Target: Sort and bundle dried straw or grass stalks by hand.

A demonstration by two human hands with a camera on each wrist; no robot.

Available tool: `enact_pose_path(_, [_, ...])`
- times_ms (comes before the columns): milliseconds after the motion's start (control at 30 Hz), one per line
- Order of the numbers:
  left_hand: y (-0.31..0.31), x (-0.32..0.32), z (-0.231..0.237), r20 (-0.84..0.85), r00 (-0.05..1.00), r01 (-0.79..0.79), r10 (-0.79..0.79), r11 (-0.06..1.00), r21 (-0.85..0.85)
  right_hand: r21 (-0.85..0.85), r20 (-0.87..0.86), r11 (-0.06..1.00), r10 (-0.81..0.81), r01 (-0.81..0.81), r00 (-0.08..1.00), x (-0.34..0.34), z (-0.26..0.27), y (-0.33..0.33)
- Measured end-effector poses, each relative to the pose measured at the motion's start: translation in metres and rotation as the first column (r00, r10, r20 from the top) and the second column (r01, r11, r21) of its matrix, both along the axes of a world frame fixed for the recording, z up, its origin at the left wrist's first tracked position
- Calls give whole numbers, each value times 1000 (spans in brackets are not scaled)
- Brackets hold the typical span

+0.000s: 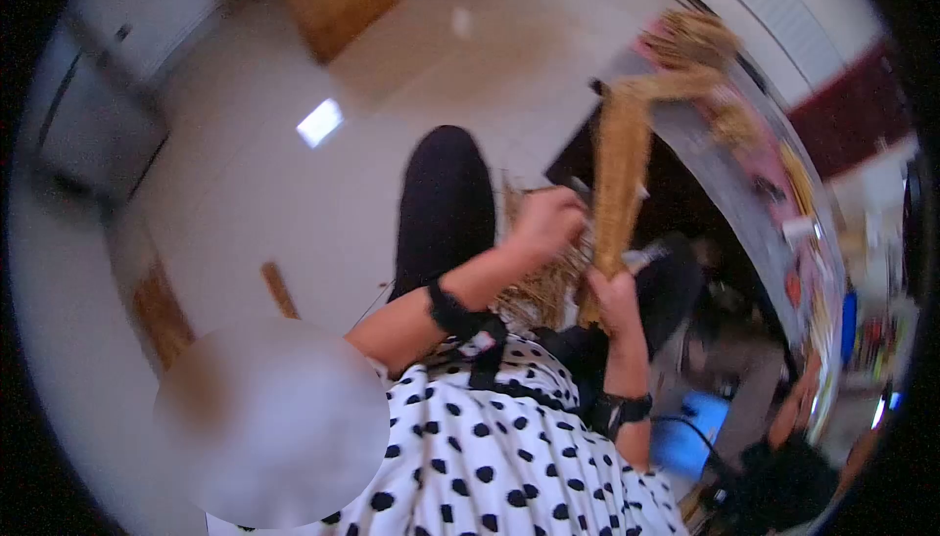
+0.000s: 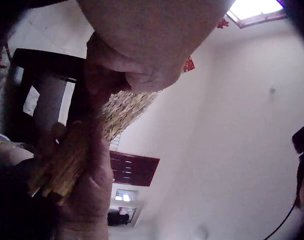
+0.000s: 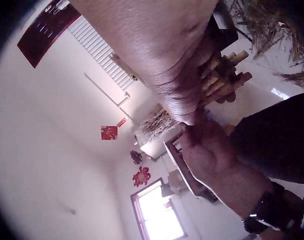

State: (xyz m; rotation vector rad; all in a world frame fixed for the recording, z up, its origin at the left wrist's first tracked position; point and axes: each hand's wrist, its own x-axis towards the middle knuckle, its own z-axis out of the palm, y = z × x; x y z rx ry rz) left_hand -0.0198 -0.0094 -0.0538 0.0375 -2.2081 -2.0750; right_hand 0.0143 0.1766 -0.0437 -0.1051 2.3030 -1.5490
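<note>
While the head view is blurred, it shows the right grip (image 1: pixel 617 303) closed firmly round the lower end of a long straw bundle (image 1: pixel 621 179), which rises away from it and bends sideways at the top, over the bench (image 1: pixel 685 135) beyond the grip. Just beside the right grip, on the far side of the bundle's edge, is the left grip (image 1: pixel 550 228), its fingers curled; whether they pinch anything I cannot tell. Below the left grip lies a heap of loose stalks (image 1: pixel 543 296), and next to it is a leg in dark trousers (image 1: pixel 443 203). Well apart from both, at the bundle's far end, a pile of straw (image 1: pixel 690 39) rests on the bench. In the left wrist view, the left grip looms large above, near the bundle; under it the right grip's fingers wrap the bundle, with the cut stalk ends (image 2: pixel 62 172) poking out past that hand and pale straw showing between the two hands. In the right wrist view, the right grip comes down from above, stalk ends jutting out beside it, with the left grip just below, a dark wristband (image 3: pixel 267 212) behind it; well beyond both is a bright window (image 3: pixel 159 212).
</note>
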Motion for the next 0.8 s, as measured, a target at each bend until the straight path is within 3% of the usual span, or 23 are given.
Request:
enact_pose_path(33, [-10, 4, 12, 111, 992, 27, -53, 974, 225, -30, 43, 999, -19, 20, 999, 0, -5, 1])
enact_pose_path(67, [-17, 11, 34, 143, 988, 8, -49, 962, 274, -68, 17, 997, -18, 19, 1000, 3, -2, 1])
enact_pose_path(100, [-17, 10, 28, 113, 991, 23, -78, 903, 428, -106, -12, 994, -10, 9, 1000, 7, 4, 1])
enact_pose_path(167, [-17, 13, 37, 227, 964, 62, -141, 944, 323, -129, -64, 991, -54, 45, 996, 6, -4, 2])
enact_pose_path(233, [-3, 10, 27, 86, 983, 138, -165, 956, 258, -153, -111, 987, -67, 50, 992, 8, -2, -1])
enact_pose_path(300, [11, 13, 20, 39, 990, 122, -132, 971, 207, 193, -167, 981, 10, 23, 986, 11, 4, -2])
enact_pose_path(367, [13, 14, 21, -15, 995, 97, -96, 982, 162, 190, -200, 982, 21, 18, 980, 14, 10, -6])
enact_pose_path(433, [13, 15, 28, 60, 986, 141, -157, 966, 217, 192, -233, 981, 33, 13, 972, 15, 10, -4])
enact_pose_path(500, [16, 11, 17, -25, 985, 173, -172, 957, 231, 92, -212, 994, -35, 55, 977, 15, 6, 3])
enact_pose_path(567, [16, 16, 26, 105, 956, 221, -276, 905, 365, 4, -241, 999, -38, 40, 970, 14, 5, 8])
enact_pose_path(700, [19, 19, 33, 136, 920, 254, -368, 823, 508, -190, -263, 981, -12, -40, 965, 12, 9, 6])
enact_pose_path(800, [19, 20, 35, 124, 909, 251, -397, 761, 598, -189, -209, 981, 12, -52, 978, 15, 10, 8])
